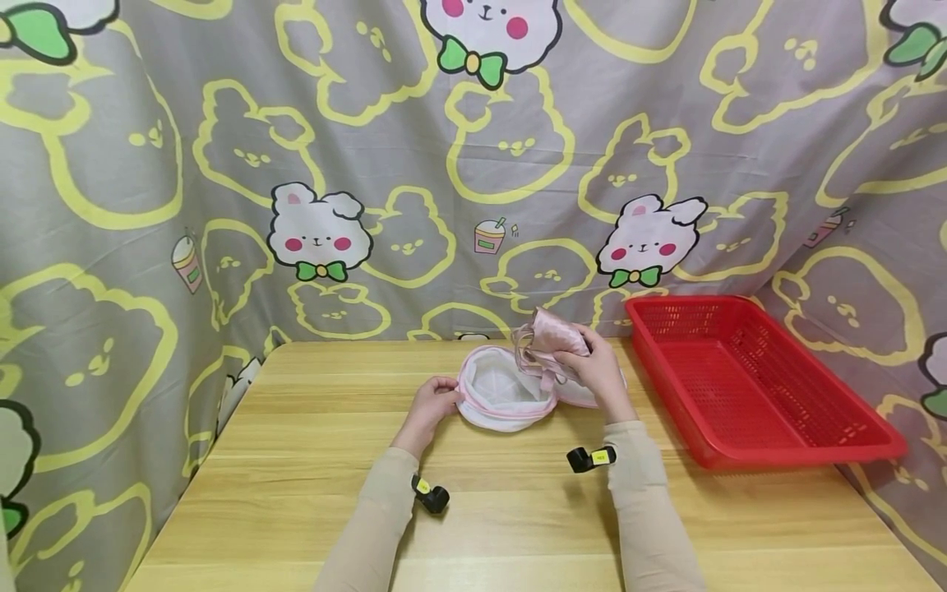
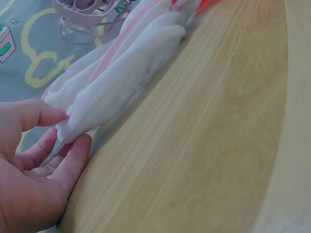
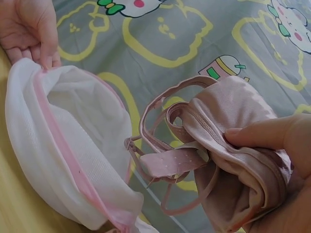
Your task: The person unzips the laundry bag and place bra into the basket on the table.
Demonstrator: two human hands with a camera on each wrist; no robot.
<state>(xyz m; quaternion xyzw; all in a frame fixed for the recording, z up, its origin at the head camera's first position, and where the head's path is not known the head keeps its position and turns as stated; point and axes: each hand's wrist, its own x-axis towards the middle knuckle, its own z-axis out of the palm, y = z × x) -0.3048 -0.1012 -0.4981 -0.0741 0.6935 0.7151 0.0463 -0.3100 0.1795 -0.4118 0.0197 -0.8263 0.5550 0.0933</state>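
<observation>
A white mesh laundry bag with pink zip trim lies on the table, its mouth gaping and its flap laid over to the right. At its left rim my left hand pinches the fabric between thumb and fingers, as the left wrist view also shows at the bag's white edge. My right hand grips a folded pink satin bra, held above the bag's right side. In the right wrist view, the bra has loose straps and a hook tab dangling towards the bag's opening.
A red plastic basket with perforated sides stands on the right of the wooden table. Behind the table and at both sides hangs a grey cartoon-print curtain. Each wrist wears a small black camera.
</observation>
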